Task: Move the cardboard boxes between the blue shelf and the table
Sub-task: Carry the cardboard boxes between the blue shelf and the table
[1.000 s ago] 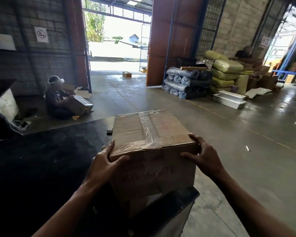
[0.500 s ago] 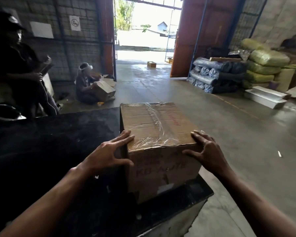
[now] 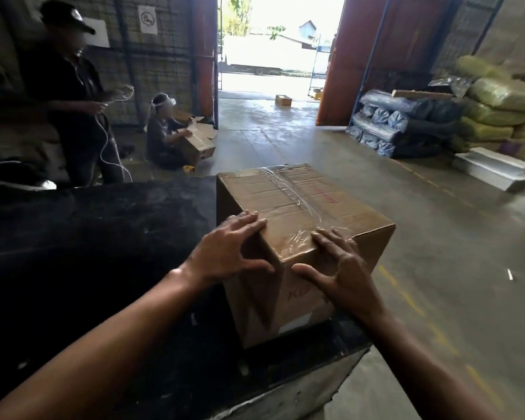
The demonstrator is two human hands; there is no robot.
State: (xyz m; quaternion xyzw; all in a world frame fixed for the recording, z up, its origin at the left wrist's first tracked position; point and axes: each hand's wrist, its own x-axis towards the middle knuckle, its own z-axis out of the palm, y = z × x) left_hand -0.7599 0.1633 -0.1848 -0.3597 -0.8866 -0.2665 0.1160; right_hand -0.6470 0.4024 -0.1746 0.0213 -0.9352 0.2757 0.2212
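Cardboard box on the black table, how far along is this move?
Done: the cardboard box sits on the black table, near its corner. In hand: the left hand and right hand rest spread-fingered on its near top corner. Left: cannot tell; no blue shelf shows in this view.

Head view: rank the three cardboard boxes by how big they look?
Taped brown cardboard box on the black table
Open cardboard box by the seated person
Small cardboard box near the doorway
Nearness exaggerates the gaps.
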